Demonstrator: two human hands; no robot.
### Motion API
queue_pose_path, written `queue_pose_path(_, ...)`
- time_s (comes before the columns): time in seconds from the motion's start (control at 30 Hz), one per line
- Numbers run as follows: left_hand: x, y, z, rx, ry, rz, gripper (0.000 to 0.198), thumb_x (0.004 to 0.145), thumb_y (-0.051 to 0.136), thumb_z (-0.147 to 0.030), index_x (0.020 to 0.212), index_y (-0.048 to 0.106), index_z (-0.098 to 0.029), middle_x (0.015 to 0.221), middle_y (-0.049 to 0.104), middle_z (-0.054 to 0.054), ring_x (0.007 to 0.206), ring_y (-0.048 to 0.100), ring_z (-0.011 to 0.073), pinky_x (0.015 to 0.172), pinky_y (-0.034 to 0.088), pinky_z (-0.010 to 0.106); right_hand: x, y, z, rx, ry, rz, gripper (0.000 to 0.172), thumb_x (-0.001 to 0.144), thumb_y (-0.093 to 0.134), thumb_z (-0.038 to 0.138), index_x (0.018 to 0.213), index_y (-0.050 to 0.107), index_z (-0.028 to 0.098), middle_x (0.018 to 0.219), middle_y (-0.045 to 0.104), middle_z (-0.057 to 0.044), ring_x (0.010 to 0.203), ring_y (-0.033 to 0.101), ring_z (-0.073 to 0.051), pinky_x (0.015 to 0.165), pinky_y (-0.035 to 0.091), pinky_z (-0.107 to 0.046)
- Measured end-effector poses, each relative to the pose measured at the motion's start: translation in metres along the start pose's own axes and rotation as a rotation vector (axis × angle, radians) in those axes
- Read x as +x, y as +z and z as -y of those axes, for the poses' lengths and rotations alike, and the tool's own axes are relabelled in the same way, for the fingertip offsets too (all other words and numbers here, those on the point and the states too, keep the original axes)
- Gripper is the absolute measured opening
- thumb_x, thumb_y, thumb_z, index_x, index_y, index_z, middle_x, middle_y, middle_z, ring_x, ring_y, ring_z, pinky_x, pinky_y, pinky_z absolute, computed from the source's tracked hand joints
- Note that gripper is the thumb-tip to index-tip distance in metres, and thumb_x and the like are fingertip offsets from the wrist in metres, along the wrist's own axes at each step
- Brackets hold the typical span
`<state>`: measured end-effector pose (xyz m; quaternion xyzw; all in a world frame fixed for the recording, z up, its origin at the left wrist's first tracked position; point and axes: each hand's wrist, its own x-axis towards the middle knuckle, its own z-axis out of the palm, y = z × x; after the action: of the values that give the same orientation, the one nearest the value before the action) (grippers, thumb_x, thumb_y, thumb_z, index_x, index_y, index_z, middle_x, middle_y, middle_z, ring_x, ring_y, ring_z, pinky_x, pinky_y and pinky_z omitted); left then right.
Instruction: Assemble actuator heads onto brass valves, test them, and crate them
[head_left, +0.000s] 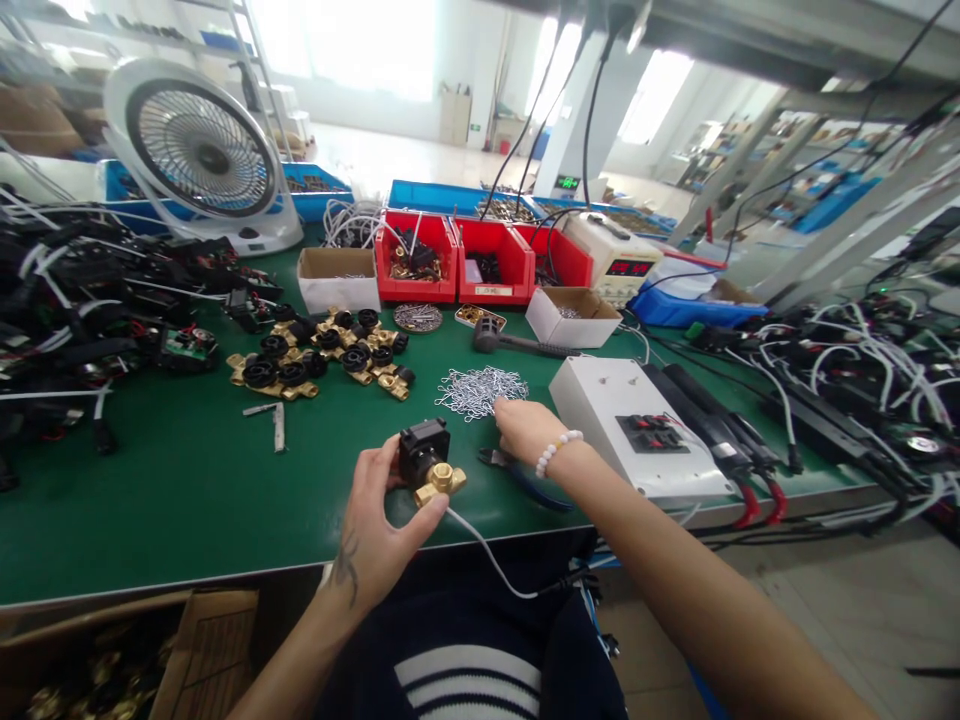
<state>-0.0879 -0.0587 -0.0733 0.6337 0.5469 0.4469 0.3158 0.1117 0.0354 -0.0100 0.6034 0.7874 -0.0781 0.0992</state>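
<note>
My left hand [382,510] is closed round a brass valve [441,484] with a black housing [424,446] on it, at the front of the green bench. A white cable [487,550] runs from the valve towards my lap. My right hand [520,428], a beaded bracelet at its wrist, reaches to the near edge of a pile of bent wire clips [480,388]. Its fingertips are pressed together; what they pinch is too small to make out. Below that hand lie pliers [536,485] with dark blue handles, partly covered by my forearm.
Several brass valve bodies [281,370] lie left of the clips. Behind stand red bins [495,262], small cartons [574,318] and a fan [202,150]. A hammer [517,340] lies before them. To the right sits a white switch box [637,425]; cabled black parts crowd both sides.
</note>
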Motion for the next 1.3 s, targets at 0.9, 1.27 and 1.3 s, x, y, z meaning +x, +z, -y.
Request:
queue_pose_path(0.9,-0.01,-0.001,-0.075,0.203,0.415,0.006,0.07,0.074,0.07,-0.035,0.136,0.046,-0.012,0.107,0.05,0.008,0.093,0.055,0.0185,0.083,0.054,0.031,-0.117,-0.036,0.021,0.804,-0.332,-0.608,0.017,0.088,0.063,0.005,0.091,0.068,0.021,0.09,0.07,0.004,0.086,0.065,-0.006,0.079,0.05,-0.012)
queue_pose_path(1.27,-0.007,-0.004,-0.077,0.186,0.416,0.054,0.071,0.073,0.071,-0.034,0.136,0.044,-0.015,0.108,0.049,0.007,0.096,0.055,0.0185,0.084,0.054,0.031,-0.114,-0.033,0.019,0.846,-0.416,-0.584,0.017,0.088,0.061,0.003,0.088,0.069,0.019,0.088,0.068,0.0,0.084,0.064,-0.008,0.076,0.052,-0.015)
queue_pose_path(1.3,-0.005,-0.004,-0.076,0.179,0.411,0.062,0.071,0.073,0.071,-0.034,0.137,0.044,-0.016,0.108,0.049,0.007,0.096,0.055,0.0187,0.085,0.053,0.031,-0.113,-0.029,0.02,0.847,-0.409,-0.621,0.017,0.088,0.061,0.004,0.087,0.069,0.019,0.088,0.067,0.0,0.084,0.064,-0.009,0.075,0.052,-0.016)
